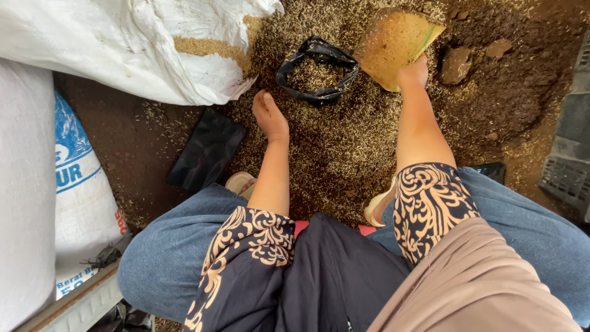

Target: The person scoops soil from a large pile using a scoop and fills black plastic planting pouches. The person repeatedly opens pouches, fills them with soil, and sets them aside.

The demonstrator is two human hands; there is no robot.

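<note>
Fingers (263, 101) rest just left of the black bag (318, 69).

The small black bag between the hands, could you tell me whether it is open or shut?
Open: the black bag has its rim rolled down into a ring, with rice husk visible inside.

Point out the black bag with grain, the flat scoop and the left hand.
black bag (289, 69): head view, left rolled rim.
flat scoop (396, 43): head view, middle of its face.
left hand (269, 115): head view, back of hand.
</note>
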